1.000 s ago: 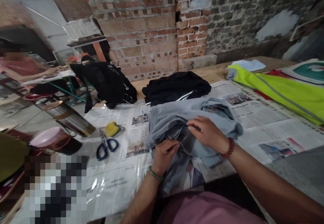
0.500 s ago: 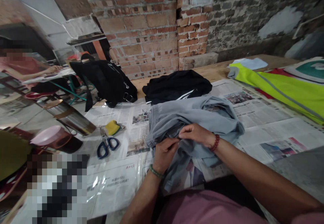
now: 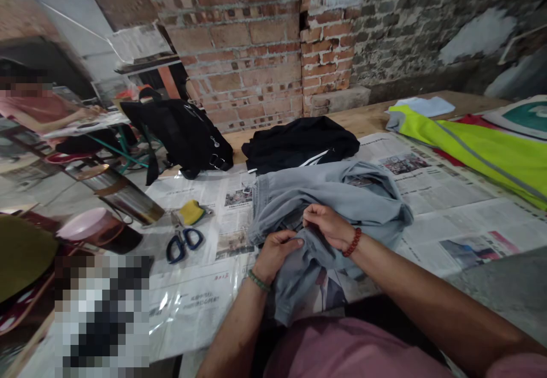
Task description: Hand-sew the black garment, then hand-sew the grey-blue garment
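Note:
A pair of grey-blue trousers [image 3: 342, 184] with a gathered waistband lies bunched up in front of me. My left hand [image 3: 276, 252], with a green beaded bracelet at the wrist, pinches a fold of the cloth between thumb and fingers. Close beside it, my right hand [image 3: 329, 224], wearing a red beaded bracelet, grips the same part of the garment. The fingertips of both hands are nearly together. Whether a needle or thread is between them is too small to tell. Scissors with dark blue handles [image 3: 185, 244] lie to the left, by a yellow sponge-like piece [image 3: 191, 212].
Newspaper [image 3: 457, 207] under clear plastic covers the table. Behind the trousers lie black clothing [image 3: 299, 141] and a black bag [image 3: 183, 135]. A steel flask [image 3: 123, 195] and a lidded cup [image 3: 100, 230] stand left. At right is a yellow-green vest [image 3: 478, 150]. Another person [image 3: 47, 110] sits far left.
My hands have lifted and turned a fold of the trousers, so more cloth shows between them. The right hand has shifted slightly, and the view has moved a little.

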{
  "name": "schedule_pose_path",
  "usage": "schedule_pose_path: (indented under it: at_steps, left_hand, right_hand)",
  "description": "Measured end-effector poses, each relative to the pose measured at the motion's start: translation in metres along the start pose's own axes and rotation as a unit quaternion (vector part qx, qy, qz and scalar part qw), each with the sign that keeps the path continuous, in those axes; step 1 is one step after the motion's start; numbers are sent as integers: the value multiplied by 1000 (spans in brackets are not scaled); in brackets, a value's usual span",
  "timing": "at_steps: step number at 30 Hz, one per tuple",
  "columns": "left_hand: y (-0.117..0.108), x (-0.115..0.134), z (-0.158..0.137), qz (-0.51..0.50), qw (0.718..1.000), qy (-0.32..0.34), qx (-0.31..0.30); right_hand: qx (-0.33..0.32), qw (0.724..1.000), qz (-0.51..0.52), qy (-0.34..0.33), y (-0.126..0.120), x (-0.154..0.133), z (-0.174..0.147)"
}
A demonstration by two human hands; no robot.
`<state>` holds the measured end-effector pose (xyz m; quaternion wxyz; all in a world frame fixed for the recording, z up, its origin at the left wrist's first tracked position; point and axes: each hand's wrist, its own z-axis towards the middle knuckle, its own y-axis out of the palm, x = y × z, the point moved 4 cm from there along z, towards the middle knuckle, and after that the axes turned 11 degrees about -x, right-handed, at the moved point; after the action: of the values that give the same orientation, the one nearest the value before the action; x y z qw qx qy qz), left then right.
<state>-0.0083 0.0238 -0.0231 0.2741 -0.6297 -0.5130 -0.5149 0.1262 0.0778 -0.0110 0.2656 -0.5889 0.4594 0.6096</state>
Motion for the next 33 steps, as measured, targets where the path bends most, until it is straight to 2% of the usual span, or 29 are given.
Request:
schedule_pose_path:
  at_steps: [3,5,8,11,14,22,33]
  left_hand:
    - [-2,-4,0,7,1000,-15,-18]
    - [-2,-6,1,2,999,-21,-27]
    - [-3,-7,2,-9,999,-29,-27]
    - [-3,-7,3,-17,999,-34,-25]
    - [-3,-7,2,-22,999,-36,-24]
    - [-4,-7,1,-21,999,-38,-24]
    - [-5,-10,2,-26,999,-37,-25]
  right_hand:
    - [19,998,52,12,-7,-1,4]
    - [5,998,54,9,-10,-7,4]
    - [-36,998,60,-2,-10,-24,4]
    - [-45,995,86,-13,-12,-47,8]
    - [-29,994,105,-23,-19,-68,17]
    - [3,988,120,-101,-48,-116,32]
    - [75,979,123,-141,-74,-138,31]
